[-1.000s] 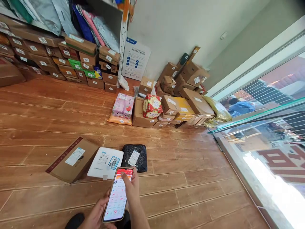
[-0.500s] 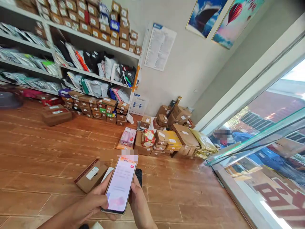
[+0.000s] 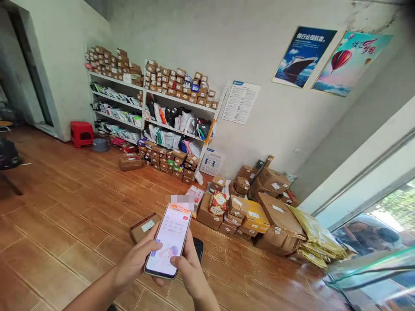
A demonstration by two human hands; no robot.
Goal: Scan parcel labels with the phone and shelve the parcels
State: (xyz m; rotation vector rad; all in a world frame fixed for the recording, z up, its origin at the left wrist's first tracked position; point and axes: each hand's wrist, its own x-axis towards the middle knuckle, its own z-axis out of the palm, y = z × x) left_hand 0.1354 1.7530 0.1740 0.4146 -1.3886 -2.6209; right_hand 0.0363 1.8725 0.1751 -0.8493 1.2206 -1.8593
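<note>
A smartphone (image 3: 170, 242) with a lit white screen is held upright between both hands, its top edge tilted away from me. My left hand (image 3: 141, 257) grips the phone's left side, the thumb lying over the lower screen. My right hand (image 3: 188, 263) is wrapped round the right side, its thumb on the glass near the bottom. Some fingers are hidden behind the phone. Beyond my left hand a brown cardboard box (image 3: 142, 229) with a white label lies on the floor. A black object (image 3: 198, 248) shows partly behind my right hand.
Parcels, among them a yellow box (image 3: 256, 216) and yellow bags (image 3: 316, 233), line the wall at right. White shelves (image 3: 178, 99) hold boxes and bagged packages. A red stool (image 3: 81, 133) and a grey basin (image 3: 100, 144) stand farther left. The glass door (image 3: 372, 276) is at right.
The view has swung up and left, bringing the stool and doorway in. My right thumb has moved from the phone's edge onto the screen; my left thumb is higher on it.
</note>
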